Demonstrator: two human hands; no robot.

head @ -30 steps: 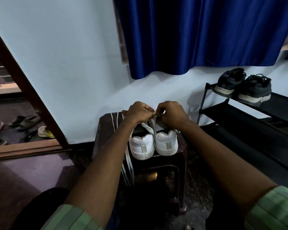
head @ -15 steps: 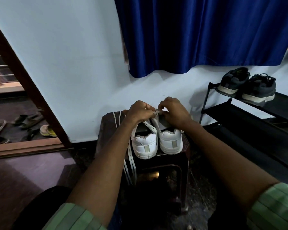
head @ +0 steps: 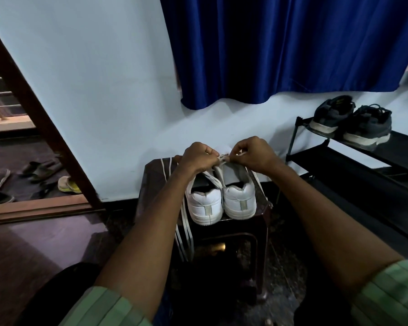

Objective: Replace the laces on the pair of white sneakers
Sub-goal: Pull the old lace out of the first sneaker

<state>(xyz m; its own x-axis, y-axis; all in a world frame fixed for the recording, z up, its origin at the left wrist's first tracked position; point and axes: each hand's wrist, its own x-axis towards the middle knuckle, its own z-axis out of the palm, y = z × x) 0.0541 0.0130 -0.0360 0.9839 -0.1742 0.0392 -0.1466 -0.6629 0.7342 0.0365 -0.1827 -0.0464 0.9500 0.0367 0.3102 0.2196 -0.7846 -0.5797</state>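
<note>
My left hand (head: 198,157) and right hand (head: 254,155) both pinch a flat white lace (head: 222,159) above the pair of white leather sneakers (head: 220,201), standing heels toward me on the dark brown plastic stool (head: 156,180).

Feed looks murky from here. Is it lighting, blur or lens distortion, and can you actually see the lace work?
Head view: dim, bluish light; stool front and floor nearly black. Wide-angle bending at the edges. Mostly sharp, but the lace between left hand and right hand is small and shadowed, eyelets unreadable. White sneakers show clearly.
</note>
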